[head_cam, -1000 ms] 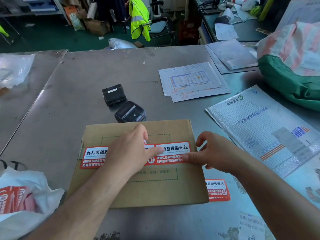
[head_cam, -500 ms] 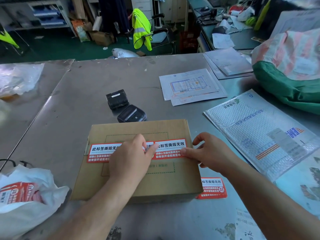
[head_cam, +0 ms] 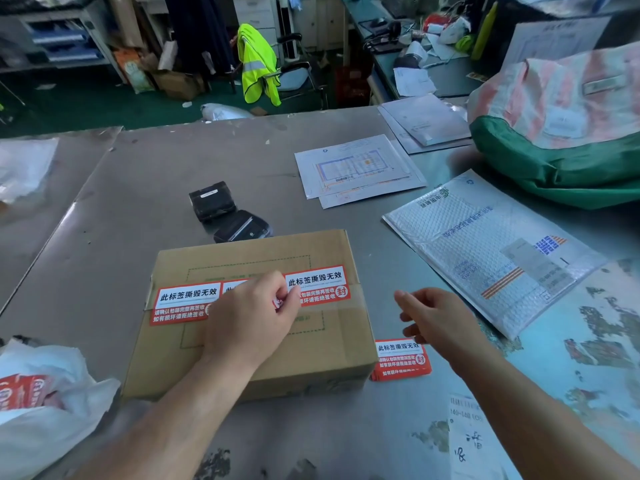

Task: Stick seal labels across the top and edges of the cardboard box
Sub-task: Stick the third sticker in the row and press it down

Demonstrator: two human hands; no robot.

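The brown cardboard box (head_cam: pixel 242 362) lies flat on the metal table in front of me. A row of red-and-white seal labels runs across its top: one at the left (head_cam: pixel 187 303), one at the right (head_cam: pixel 318 284), and a middle one mostly hidden under my left hand. My left hand (head_cam: pixel 249 317) rests on the box top with its fingers curled and pinches a small red-and-white paper scrap (head_cam: pixel 278 301). Off the box's right side, my right hand (head_cam: pixel 436 317) hovers with relaxed fingers and holds nothing. A loose seal label (head_cam: pixel 401 358) lies on the table just below it.
Two small black devices (head_cam: pixel 211 200) (head_cam: pixel 242 230) sit just behind the box. A bubble mailer (head_cam: pixel 485 258) lies to the right, papers (head_cam: pixel 356 168) behind it, and a green striped sack (head_cam: pixel 561 133) far right. A white plastic bag (head_cam: pixel 52 431) holding red labels is at the near left.
My right hand has come off the right label's end and drawn back to the right of the box. The fingers of my left hand have curled in on the box top.
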